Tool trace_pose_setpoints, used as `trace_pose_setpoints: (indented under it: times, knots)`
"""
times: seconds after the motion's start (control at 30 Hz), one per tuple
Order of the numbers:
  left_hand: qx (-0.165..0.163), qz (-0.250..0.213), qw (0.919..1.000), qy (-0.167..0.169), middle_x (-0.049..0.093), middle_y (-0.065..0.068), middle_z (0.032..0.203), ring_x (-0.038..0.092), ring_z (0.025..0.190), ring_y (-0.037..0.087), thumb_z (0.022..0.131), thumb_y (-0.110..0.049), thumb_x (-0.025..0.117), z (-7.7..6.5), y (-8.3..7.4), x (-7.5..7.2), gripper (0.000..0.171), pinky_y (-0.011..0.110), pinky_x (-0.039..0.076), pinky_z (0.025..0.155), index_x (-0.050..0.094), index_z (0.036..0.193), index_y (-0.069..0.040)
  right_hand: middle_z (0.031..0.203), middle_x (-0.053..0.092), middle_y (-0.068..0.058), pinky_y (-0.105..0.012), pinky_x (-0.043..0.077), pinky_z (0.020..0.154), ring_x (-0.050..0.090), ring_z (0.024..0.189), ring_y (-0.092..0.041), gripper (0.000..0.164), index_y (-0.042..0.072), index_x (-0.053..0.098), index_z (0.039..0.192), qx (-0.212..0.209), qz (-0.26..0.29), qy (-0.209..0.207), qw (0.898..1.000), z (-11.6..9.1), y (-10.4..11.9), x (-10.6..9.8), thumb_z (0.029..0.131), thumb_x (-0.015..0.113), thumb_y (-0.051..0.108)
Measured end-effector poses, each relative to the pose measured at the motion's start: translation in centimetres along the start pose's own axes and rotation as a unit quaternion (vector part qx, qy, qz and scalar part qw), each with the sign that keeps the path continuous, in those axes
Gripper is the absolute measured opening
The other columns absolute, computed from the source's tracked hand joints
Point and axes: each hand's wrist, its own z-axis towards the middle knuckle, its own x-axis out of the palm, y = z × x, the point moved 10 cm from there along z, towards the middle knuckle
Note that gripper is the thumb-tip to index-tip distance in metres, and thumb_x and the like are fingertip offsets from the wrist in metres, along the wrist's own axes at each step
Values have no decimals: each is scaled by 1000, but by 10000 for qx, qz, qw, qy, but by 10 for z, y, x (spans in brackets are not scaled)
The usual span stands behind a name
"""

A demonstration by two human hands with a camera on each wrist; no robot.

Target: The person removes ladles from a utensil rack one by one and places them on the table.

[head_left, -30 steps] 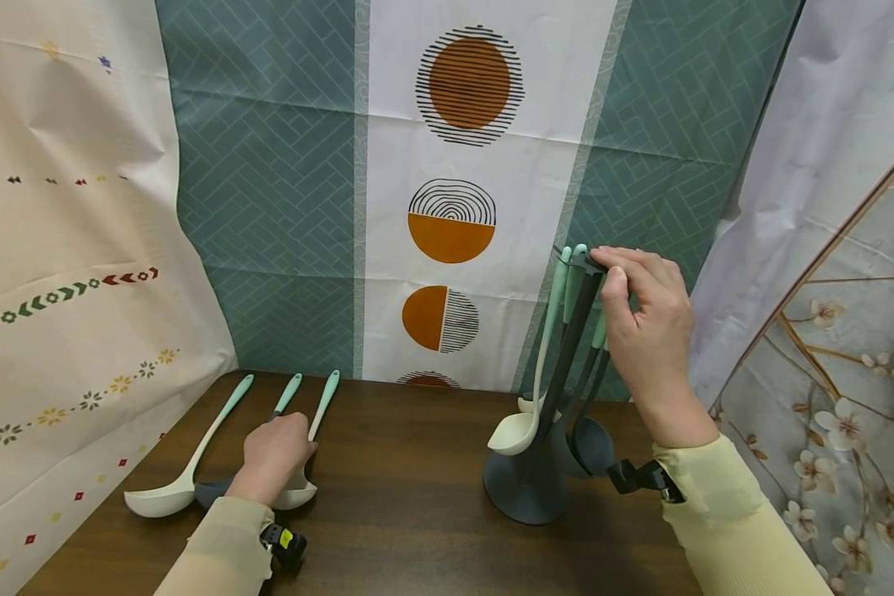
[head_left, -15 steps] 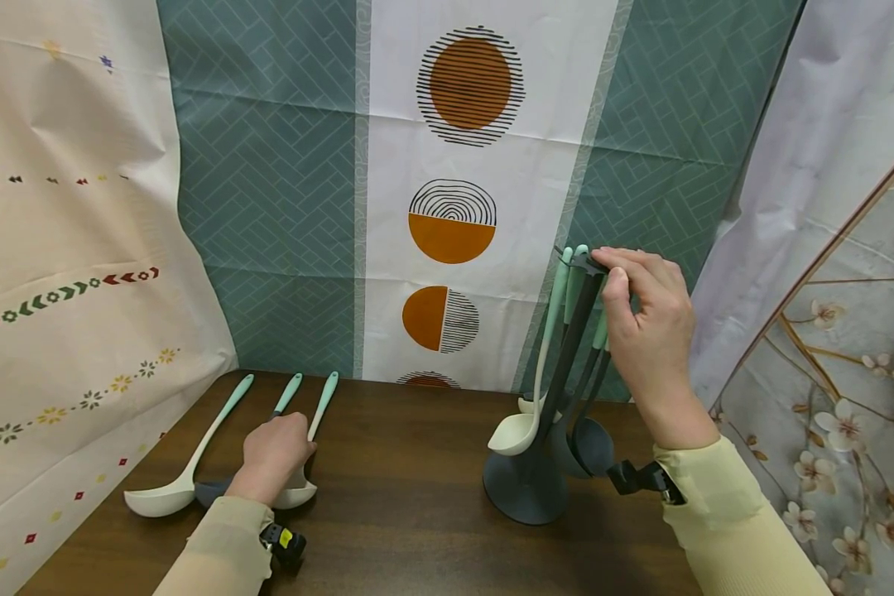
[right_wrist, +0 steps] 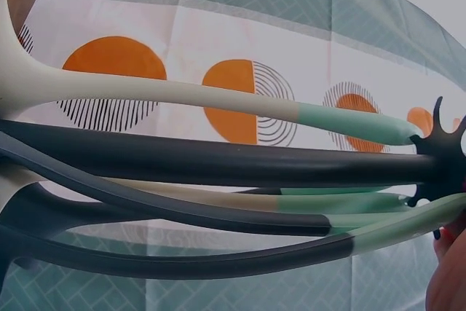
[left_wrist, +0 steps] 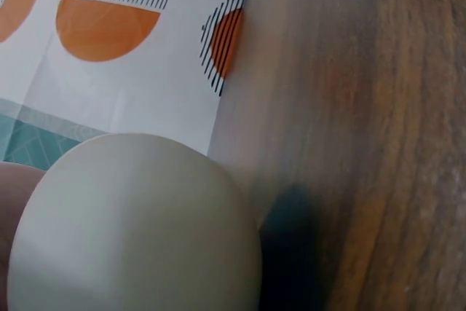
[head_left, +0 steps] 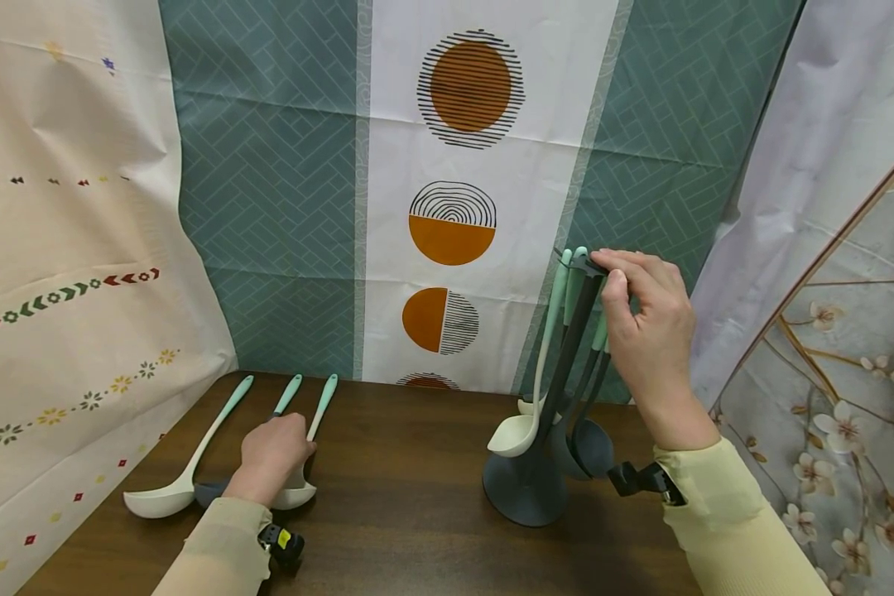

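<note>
My left hand (head_left: 276, 451) is low over the table at left, fingers curled around a cream ladle (head_left: 294, 498) with a mint handle; the finger undersides are hidden. That ladle's rounded bowl (left_wrist: 138, 231) fills the lower left of the left wrist view. Beside it lie a dark grey utensil (head_left: 210, 493), mostly covered by the hand, and another cream ladle (head_left: 162, 500). On the right, my right hand (head_left: 648, 331) pinches the hooked top of a dark grey utensil stand (head_left: 525, 492). A cream ladle (head_left: 514, 434) and several grey utensils (right_wrist: 218, 266) hang from it.
The brown wooden table (head_left: 402, 497) runs back to a patterned cloth (head_left: 268, 207) hanging behind. A cream cloth (head_left: 82, 248) borders the left side, a floral one (head_left: 849, 372) the right. Bare tabletop lies between the ladles and the stand.
</note>
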Motion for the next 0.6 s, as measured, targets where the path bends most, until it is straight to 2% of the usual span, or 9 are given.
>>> trace_pose_setpoints:
  times: [0.13, 0.3, 0.47, 0.6]
  knots:
    - [-14, -41, 10000, -73, 64, 6, 76, 62, 68, 26, 104, -23, 78, 0, -2, -5, 23, 46, 52, 61, 71, 94, -4, 126, 79, -4, -34, 42, 91, 65, 113, -33, 38, 12, 85, 124, 33, 9, -22, 10000, 2, 1, 0, 110, 51, 20]
    - [124, -23, 9995, -295, 66, 8, 82, 65, 71, 29, 105, -26, 77, 0, -10, -14, 25, 51, 55, 63, 70, 103, -2, 125, 79, -4, -35, 41, 90, 65, 113, -33, 38, 13, 85, 124, 86, -6, 22, 10000, 2, 0, 2, 110, 50, 19]
    - [342, -38, 9976, -599, 65, 8, 81, 63, 70, 29, 104, -26, 77, -3, -28, -28, 26, 50, 54, 62, 68, 105, -1, 126, 79, -3, -35, 40, 89, 64, 111, -32, 38, 13, 85, 125, 147, 10, 30, 9999, 2, 1, 3, 110, 50, 19]
    - [506, -52, 9962, -701, 73, 14, 99, 71, 84, 34, 104, -26, 78, -8, -47, -37, 33, 52, 59, 70, 71, 121, 2, 124, 79, -5, -34, 40, 89, 64, 111, -32, 37, 13, 85, 124, 149, 4, 35, 9999, 2, 1, 3, 110, 51, 18]
